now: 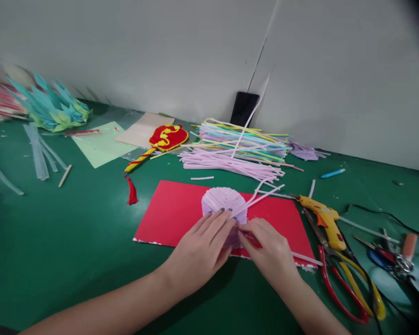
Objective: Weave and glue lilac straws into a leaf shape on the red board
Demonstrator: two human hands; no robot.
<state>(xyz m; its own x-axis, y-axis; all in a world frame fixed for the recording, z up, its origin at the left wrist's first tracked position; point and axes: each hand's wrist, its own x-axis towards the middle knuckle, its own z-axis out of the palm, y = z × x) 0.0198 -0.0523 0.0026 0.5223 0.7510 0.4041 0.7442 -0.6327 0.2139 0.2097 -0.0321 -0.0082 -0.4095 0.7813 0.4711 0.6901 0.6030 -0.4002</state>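
Note:
A round lilac piece of pipe cleaners laid side by side lies on a red board, with a few loose ends sticking out at its upper right. My left hand rests flat over the lower part of the piece, fingers stretched and pressing it down. At the lower right edge of the piece, my right hand pinches thumb and forefinger together on a lilac pipe cleaner, whose tail comes out to the right past the hand. The fingertips hide the exact spot where it is gripped.
Right of the board lie a yellow glue gun, red-and-yellow-handled scissors and keys. Behind are piled pipe cleaners, a phone against the wall, and a red-and-yellow fan. Glue sticks lie left.

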